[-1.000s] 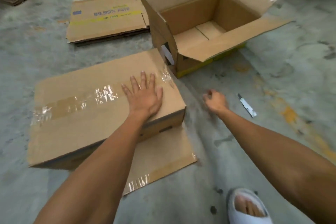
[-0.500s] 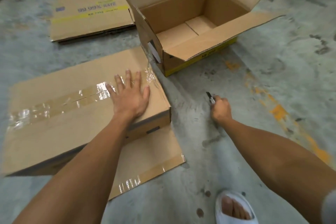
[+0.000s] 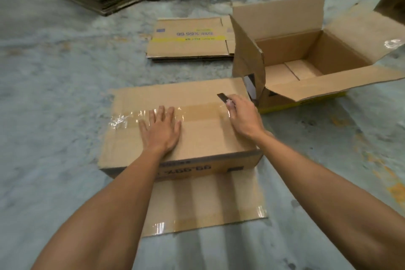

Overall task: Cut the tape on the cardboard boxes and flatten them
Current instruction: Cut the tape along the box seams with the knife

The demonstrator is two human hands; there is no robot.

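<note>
Right hand (image 3: 243, 116) has come off the floor gripping the blade (image 3: 223, 97), now poised over the right end of the tape (image 3: 197, 110). Left hand (image 3: 161, 130) stays flat, fingers spread, pinning the sealed box (image 3: 208, 138) (mid-floor). Cutting looks imminent.

Left hand (image 3: 161, 132): laid flat, palm down, fingers spread and pointing away from the body.
Right hand (image 3: 242, 116): closed in a grip, thumb and fingers pinched.
Arms: both stretched forward, bare, the forearms converging towards the hands.
</note>
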